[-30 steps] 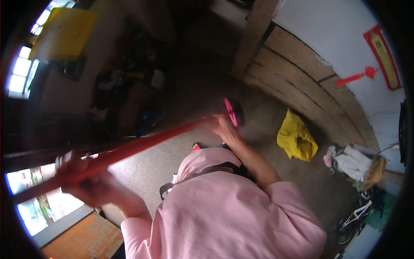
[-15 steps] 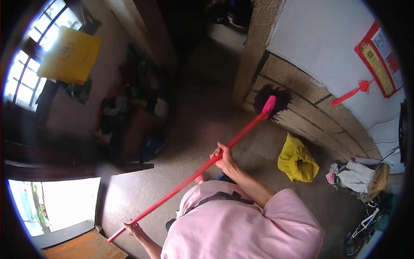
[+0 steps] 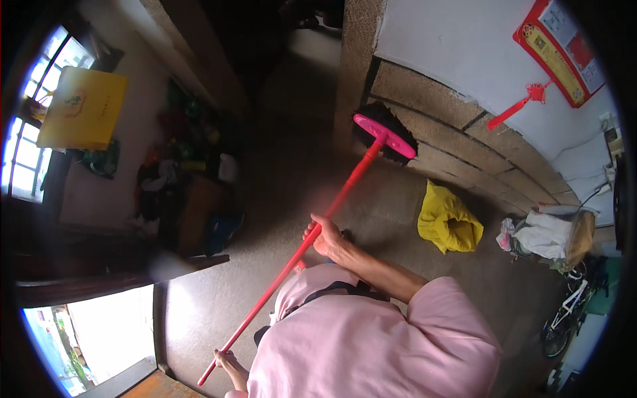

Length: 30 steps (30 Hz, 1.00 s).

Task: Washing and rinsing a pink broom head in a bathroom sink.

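A broom (image 3: 281,273) with a long red handle and a pink head with dark bristles lies diagonally across the view. My right hand (image 3: 324,237) is wrapped round the middle of the handle. Lower down, close to the handle's end, my left hand (image 3: 225,360) grips it too. The broom's pink head (image 3: 391,138) is up against the foot of the stone-block wall, its flat top turned toward me. The black bristles show around the head's edge.
A yellow sack (image 3: 448,219) lies on the floor (image 3: 391,199) right of the broom. Farther right are a pile of cloths and bags (image 3: 547,235) and a bicycle (image 3: 567,308). Dark clutter (image 3: 182,179) stands at left, near a wooden edge (image 3: 192,265). A doorway opens ahead.
The broom has swung to a steeper angle, and its head has turned from edge-on to showing its broad pink top. Both hands keep their hold. The whole view has shifted somewhat.
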### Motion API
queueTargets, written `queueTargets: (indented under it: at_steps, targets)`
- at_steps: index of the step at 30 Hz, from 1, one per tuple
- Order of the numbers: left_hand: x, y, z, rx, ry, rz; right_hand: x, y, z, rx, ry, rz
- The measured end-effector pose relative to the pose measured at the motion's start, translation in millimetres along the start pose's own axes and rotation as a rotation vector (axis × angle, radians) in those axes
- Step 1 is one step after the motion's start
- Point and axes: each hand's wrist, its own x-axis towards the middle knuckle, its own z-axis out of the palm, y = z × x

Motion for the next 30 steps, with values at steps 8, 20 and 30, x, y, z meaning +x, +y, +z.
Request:
queueTargets:
  at_steps: [8,20,30]
  targets:
    - [-40,32,12,0.212,0.041,0.052,-21,7,11,-0.132,-0.002,-0.06]
    - [-18,26,27,0.495,-0.425,-0.13,-49,-51,20,-0.213,-0.396,-0.048]
    - [-208,-60,246,0.752,-1.02,-0.191,-71,-48,57,-0.693,-0.506,-0.259]
